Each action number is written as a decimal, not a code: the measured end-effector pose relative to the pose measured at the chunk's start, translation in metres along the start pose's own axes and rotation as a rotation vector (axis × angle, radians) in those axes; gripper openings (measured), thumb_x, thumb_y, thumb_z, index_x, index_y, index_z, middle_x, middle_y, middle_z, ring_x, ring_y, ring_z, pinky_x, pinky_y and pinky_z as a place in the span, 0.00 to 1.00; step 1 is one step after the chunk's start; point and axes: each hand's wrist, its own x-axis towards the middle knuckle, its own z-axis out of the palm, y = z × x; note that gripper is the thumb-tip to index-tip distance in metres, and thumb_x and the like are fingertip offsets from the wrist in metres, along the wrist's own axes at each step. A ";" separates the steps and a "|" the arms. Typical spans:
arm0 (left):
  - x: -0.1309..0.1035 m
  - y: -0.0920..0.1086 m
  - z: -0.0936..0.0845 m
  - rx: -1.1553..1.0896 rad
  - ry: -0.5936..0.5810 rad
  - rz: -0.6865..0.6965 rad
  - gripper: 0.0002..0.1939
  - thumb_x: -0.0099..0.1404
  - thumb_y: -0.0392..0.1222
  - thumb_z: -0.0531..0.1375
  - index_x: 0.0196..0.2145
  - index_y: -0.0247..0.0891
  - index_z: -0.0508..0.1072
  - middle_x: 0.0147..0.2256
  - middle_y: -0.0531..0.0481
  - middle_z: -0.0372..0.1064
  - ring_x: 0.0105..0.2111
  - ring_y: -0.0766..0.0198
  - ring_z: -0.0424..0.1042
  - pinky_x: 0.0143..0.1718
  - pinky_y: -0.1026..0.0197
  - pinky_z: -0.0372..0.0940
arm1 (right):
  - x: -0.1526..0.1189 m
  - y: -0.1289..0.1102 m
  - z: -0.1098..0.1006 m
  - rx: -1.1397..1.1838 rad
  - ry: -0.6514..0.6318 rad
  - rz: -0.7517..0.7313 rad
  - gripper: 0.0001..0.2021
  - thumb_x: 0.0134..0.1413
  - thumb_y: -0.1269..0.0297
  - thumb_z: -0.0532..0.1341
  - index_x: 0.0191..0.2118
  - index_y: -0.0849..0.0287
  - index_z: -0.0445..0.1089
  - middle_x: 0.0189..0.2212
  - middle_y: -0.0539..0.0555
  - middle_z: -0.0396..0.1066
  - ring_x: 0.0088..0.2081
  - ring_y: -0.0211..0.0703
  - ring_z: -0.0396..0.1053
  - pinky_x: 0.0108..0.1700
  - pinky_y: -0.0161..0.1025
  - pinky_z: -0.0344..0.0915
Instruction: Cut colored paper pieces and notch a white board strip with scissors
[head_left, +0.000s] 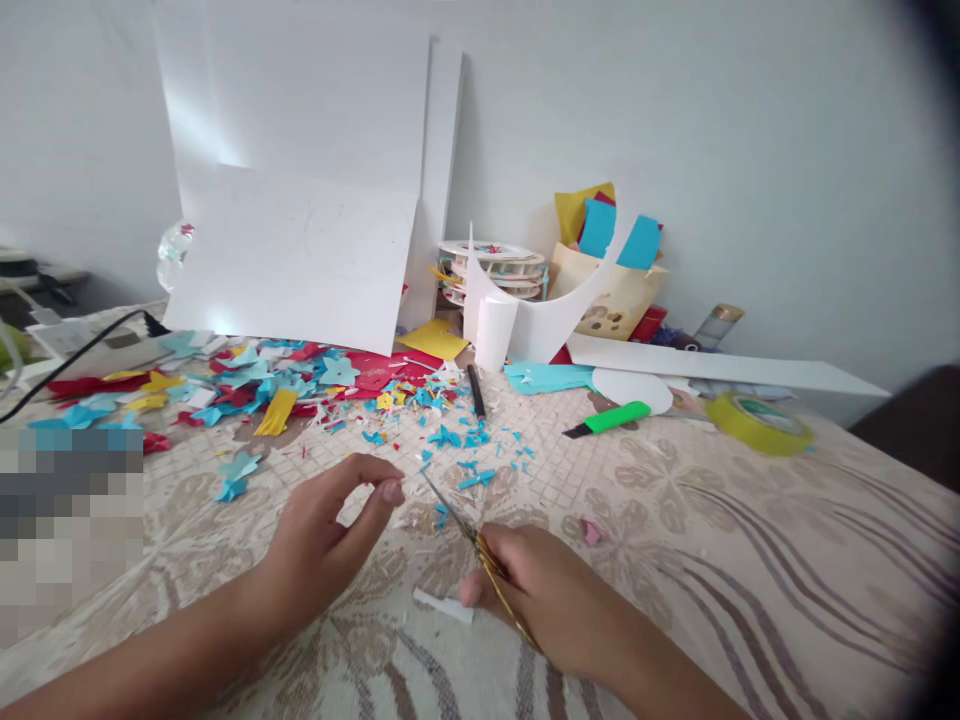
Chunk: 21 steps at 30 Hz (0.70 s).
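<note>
My right hand (540, 590) grips a pair of scissors (480, 550) with gold-coloured handles. The blades point up and to the left, close to the fingertips of my left hand (330, 530). A tiny blue paper scrap (424, 468) shows at the blade tip. Thumb and forefinger of my left hand are drawn together in a pinch; whether anything sits between them I cannot make out. Beneath the scissors lie small blue scraps (441, 514) on the patterned tablecloth (645, 630). A white paper strip (444, 604) rests beside my right thumb.
Paper stars and scraps (262, 375) are heaped at the left, near a black cable (82, 350). Behind stand white boards (292, 260) and a layered round model (491, 265). A green cutter (616, 417), a black pen-like stick (476, 392) and yellow tape (757, 422) lie farther right.
</note>
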 end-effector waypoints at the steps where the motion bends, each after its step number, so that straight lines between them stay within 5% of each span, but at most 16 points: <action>1: 0.000 -0.002 0.000 0.022 0.005 -0.002 0.03 0.61 0.36 0.53 0.32 0.40 0.66 0.26 0.54 0.69 0.26 0.67 0.69 0.28 0.65 0.62 | 0.000 0.000 0.000 0.004 0.000 0.002 0.12 0.54 0.55 0.55 0.29 0.58 0.66 0.24 0.48 0.69 0.26 0.36 0.64 0.24 0.29 0.53; 15: 0.003 -0.002 0.008 -0.005 -0.065 0.239 0.08 0.58 0.29 0.55 0.34 0.39 0.65 0.30 0.52 0.68 0.31 0.67 0.69 0.34 0.64 0.64 | 0.000 0.016 -0.009 0.023 0.035 0.067 0.20 0.54 0.45 0.51 0.27 0.59 0.63 0.18 0.46 0.57 0.21 0.34 0.56 0.20 0.30 0.44; 21: 0.009 -0.003 0.009 0.077 -0.311 0.311 0.09 0.60 0.29 0.51 0.35 0.37 0.69 0.32 0.46 0.69 0.35 0.63 0.67 0.39 0.59 0.62 | -0.001 0.018 -0.014 -0.003 0.099 0.076 0.20 0.54 0.46 0.50 0.24 0.58 0.56 0.16 0.45 0.53 0.19 0.34 0.53 0.20 0.31 0.44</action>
